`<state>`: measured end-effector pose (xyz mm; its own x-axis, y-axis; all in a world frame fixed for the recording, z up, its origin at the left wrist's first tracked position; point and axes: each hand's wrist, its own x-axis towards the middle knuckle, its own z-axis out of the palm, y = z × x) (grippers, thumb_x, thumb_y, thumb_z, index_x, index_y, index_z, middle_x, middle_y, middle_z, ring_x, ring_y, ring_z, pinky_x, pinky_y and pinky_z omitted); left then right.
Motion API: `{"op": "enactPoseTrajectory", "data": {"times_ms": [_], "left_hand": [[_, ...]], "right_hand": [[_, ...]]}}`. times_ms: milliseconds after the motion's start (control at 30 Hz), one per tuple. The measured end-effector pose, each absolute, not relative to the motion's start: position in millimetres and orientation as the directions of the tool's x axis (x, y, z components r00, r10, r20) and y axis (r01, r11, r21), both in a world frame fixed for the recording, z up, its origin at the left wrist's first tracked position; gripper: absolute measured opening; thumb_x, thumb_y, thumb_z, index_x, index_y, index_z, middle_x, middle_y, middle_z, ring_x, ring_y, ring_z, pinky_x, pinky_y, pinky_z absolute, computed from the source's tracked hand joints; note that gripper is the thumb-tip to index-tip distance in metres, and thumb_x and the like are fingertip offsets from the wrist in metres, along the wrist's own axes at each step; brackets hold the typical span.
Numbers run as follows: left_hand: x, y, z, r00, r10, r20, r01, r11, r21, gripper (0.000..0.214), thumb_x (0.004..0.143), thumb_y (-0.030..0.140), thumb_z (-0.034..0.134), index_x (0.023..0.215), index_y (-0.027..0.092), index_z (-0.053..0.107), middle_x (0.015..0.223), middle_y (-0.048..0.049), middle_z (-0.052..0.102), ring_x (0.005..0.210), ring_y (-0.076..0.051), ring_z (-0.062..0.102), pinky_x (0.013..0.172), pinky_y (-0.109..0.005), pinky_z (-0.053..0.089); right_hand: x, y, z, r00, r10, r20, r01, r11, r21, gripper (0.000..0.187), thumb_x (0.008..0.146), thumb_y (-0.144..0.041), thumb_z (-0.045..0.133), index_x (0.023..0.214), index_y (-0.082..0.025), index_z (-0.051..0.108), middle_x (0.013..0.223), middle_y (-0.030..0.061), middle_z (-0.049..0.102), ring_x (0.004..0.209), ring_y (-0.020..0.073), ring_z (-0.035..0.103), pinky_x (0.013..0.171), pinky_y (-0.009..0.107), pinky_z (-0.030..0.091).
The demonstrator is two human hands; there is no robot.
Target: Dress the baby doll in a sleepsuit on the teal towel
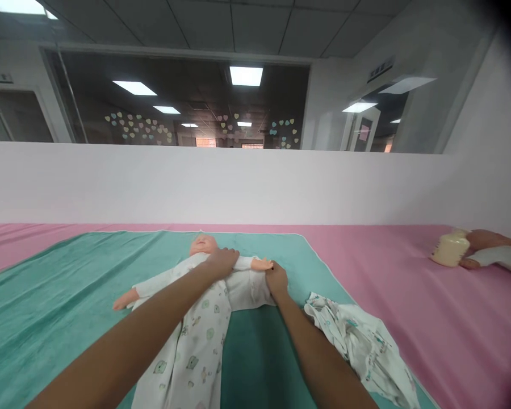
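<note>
A baby doll [203, 244] lies on its back on a green cloth [59, 295], dressed in a white long-sleeved top. Spread over its lower body is white baby clothing with a small green print [196, 352]. My left hand [223, 262] rests on the doll's chest and upper arm, fingers bent over the sleeve; what they grip, if anything, is hidden. Beside the doll's small hand [262, 264], my right hand [276, 279] is closed on the edge of the white top [251, 288], which is pulled out sideways. The doll's other arm [128, 298] stretches out to the left.
A crumpled white printed cloth [361, 341] lies right of my right forearm. On the pink sheet [387, 255] at the far right stand a cream pump bottle [450, 248] and, behind it, part of another doll [491, 241]. A white low wall [238, 184] borders the back.
</note>
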<state>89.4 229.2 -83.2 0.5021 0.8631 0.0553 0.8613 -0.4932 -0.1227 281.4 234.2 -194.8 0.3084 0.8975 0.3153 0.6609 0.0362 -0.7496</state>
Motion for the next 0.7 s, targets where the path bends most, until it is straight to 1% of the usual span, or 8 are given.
{"op": "enactPoseTrajectory", "data": {"times_ms": [100, 233, 367, 433, 500, 533, 600, 700], "left_hand": [[97.6, 222.9, -94.5, 0.509, 0.856, 0.085, 0.86, -0.504, -0.074, 0.028, 0.075, 0.027, 0.056, 0.102, 0.017, 0.055, 0.11, -0.0147, 0.057, 0.102, -0.03, 0.053, 0.083, -0.044, 0.042], [60.7, 203.8, -93.5, 0.471, 0.865, 0.175, 0.874, -0.485, 0.042, 0.032, 0.086, 0.037, 0.041, 0.111, 0.021, 0.052, 0.115, -0.0099, 0.056, 0.106, -0.026, 0.052, 0.086, -0.04, 0.041], [-3.9, 172.2, -98.0, 0.288, 0.899, 0.329, 0.814, -0.411, 0.41, 0.034, 0.088, 0.041, 0.035, 0.111, 0.024, 0.053, 0.118, -0.0047, 0.056, 0.111, -0.021, 0.049, 0.091, -0.034, 0.04], [-31.5, 159.3, -107.7, 0.185, 0.93, 0.318, 0.732, -0.347, 0.587, 0.037, 0.088, 0.045, 0.035, 0.115, 0.025, 0.05, 0.122, -0.0041, 0.053, 0.114, -0.02, 0.048, 0.095, -0.032, 0.039], [-53.3, 151.8, -120.6, 0.128, 0.961, 0.244, 0.634, -0.269, 0.725, 0.043, 0.086, 0.048, 0.038, 0.122, 0.025, 0.046, 0.13, -0.0049, 0.048, 0.12, -0.02, 0.044, 0.099, -0.033, 0.037], [-62.2, 150.1, -127.0, 0.127, 0.973, 0.194, 0.579, -0.232, 0.781, 0.047, 0.085, 0.049, 0.041, 0.126, 0.025, 0.043, 0.135, -0.0054, 0.044, 0.124, -0.021, 0.04, 0.101, -0.033, 0.036], [-76.5, 149.4, -137.6, 0.179, 0.977, 0.117, 0.457, -0.188, 0.869, 0.055, 0.082, 0.048, 0.046, 0.132, 0.025, 0.037, 0.142, -0.0055, 0.035, 0.13, -0.021, 0.034, 0.102, -0.032, 0.036], [-89.6, 150.8, -143.7, 0.301, 0.951, 0.074, 0.339, -0.179, 0.923, 0.067, 0.076, 0.041, 0.057, 0.136, 0.027, 0.03, 0.145, -0.0043, 0.03, 0.131, -0.021, 0.031, 0.101, -0.031, 0.037]], "right_hand": [[285.7, 239.2, -198.1, 0.296, 0.894, 0.338, 0.588, 0.109, -0.802, 0.032, 0.083, -0.035, 0.035, 0.083, -0.02, 0.063, 0.087, 0.0054, 0.069, 0.081, 0.0182, 0.061, 0.067, 0.026, 0.044], [289.9, 243.5, -202.7, 0.344, 0.872, 0.348, 0.468, 0.162, -0.869, 0.047, 0.085, -0.044, 0.028, 0.096, -0.014, 0.062, 0.098, 0.0098, 0.068, 0.09, 0.0194, 0.061, 0.073, 0.028, 0.047], [290.6, 242.7, -204.1, 0.398, 0.859, 0.322, 0.353, 0.181, -0.918, 0.051, 0.081, -0.053, 0.032, 0.089, -0.013, 0.063, 0.094, 0.0114, 0.069, 0.087, 0.0208, 0.063, 0.073, 0.03, 0.048], [291.2, 240.9, -202.5, 0.42, 0.856, 0.302, 0.3, 0.183, -0.936, 0.053, 0.08, -0.056, 0.033, 0.087, -0.012, 0.063, 0.088, 0.0118, 0.069, 0.081, 0.0213, 0.064, 0.069, 0.031, 0.049], [291.3, 237.3, -198.6, 0.433, 0.858, 0.277, 0.252, 0.18, -0.951, 0.053, 0.08, -0.057, 0.033, 0.088, -0.013, 0.062, 0.083, 0.0119, 0.069, 0.075, 0.0214, 0.065, 0.066, 0.032, 0.049], [290.0, 234.3, -195.7, 0.436, 0.853, 0.287, 0.266, 0.183, -0.947, 0.052, 0.08, -0.057, 0.034, 0.089, -0.013, 0.061, 0.084, 0.0115, 0.069, 0.075, 0.0215, 0.064, 0.067, 0.033, 0.049], [281.8, 225.1, -188.8, 0.408, 0.822, 0.398, 0.403, 0.229, -0.886, 0.048, 0.081, -0.055, 0.037, 0.094, -0.016, 0.061, 0.094, 0.0108, 0.067, 0.086, 0.0229, 0.062, 0.078, 0.037, 0.047], [249.4, 205.0, -179.7, 0.138, 0.799, 0.585, 0.612, 0.395, -0.685, 0.043, 0.081, -0.051, 0.043, 0.108, -0.021, 0.057, 0.114, 0.0089, 0.058, 0.109, 0.0236, 0.051, 0.097, 0.04, 0.035]]}}
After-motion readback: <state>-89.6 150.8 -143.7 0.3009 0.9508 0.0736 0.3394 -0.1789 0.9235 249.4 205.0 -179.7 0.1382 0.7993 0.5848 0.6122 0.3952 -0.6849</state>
